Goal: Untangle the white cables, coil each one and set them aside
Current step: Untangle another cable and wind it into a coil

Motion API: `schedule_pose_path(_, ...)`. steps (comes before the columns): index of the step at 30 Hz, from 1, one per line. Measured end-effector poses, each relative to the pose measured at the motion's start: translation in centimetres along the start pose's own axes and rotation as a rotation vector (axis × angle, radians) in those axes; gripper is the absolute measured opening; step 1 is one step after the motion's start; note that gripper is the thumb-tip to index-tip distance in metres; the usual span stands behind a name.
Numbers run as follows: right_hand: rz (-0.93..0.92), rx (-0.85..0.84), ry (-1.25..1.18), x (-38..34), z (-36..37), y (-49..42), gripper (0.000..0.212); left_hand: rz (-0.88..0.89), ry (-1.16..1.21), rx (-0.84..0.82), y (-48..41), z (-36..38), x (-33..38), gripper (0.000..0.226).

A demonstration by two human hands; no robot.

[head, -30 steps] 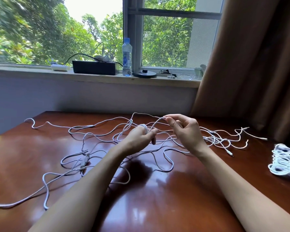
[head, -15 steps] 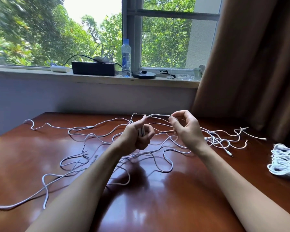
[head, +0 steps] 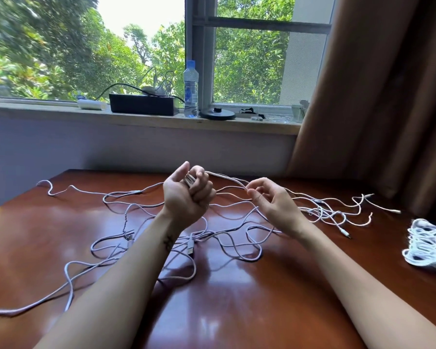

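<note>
Several white cables (head: pixel 146 205) lie tangled across the brown wooden table (head: pixel 237 311). My left hand (head: pixel 186 195) is raised palm-up above the tangle, its fingers closed around a few turns of white cable. A strand (head: pixel 227 178) runs from that fist to my right hand (head: pixel 269 200), which pinches it between thumb and forefinger. A USB plug (head: pixel 190 246) rests on the table below my left wrist. More loose ends (head: pixel 337 212) trail to the right.
A pile of coiled white cables (head: pixel 431 245) sits at the table's right edge. A brown curtain (head: pixel 388 96) hangs at the right. On the windowsill behind stand a black box (head: pixel 142 104), a water bottle (head: pixel 191 89) and a round black disc (head: pixel 218 113).
My left hand has turned palm-up and lifted, with the cable wound in its fist. My right hand has moved to the right along the strand, drawing it out from the fist.
</note>
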State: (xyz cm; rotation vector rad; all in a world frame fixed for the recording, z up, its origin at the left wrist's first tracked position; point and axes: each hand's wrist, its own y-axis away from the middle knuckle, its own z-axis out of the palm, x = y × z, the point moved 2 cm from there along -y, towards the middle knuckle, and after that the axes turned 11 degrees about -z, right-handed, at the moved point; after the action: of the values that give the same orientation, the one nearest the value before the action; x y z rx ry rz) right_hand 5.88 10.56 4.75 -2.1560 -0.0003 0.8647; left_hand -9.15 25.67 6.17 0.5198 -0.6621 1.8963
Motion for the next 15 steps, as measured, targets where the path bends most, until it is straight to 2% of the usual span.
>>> schedule_pose_path(5, 0.009, 0.014, 0.086, 0.4, 0.2, 0.0, 0.003, 0.049, 0.215, -0.014, 0.3, -0.5, 0.8, 0.02)
schedule_pose_path(11, 0.015, -0.14, 0.12, 0.9, 1.3, 0.4, 0.009, 0.044, 0.205, 0.064, -0.5, -0.8, 0.8, 0.039)
schedule_pose_path(15, 0.019, -0.225, -0.021, 0.0, 1.9, 0.7, 0.004, 0.074, 0.084, 0.187, -1.2, -0.6, 0.3, 0.035)
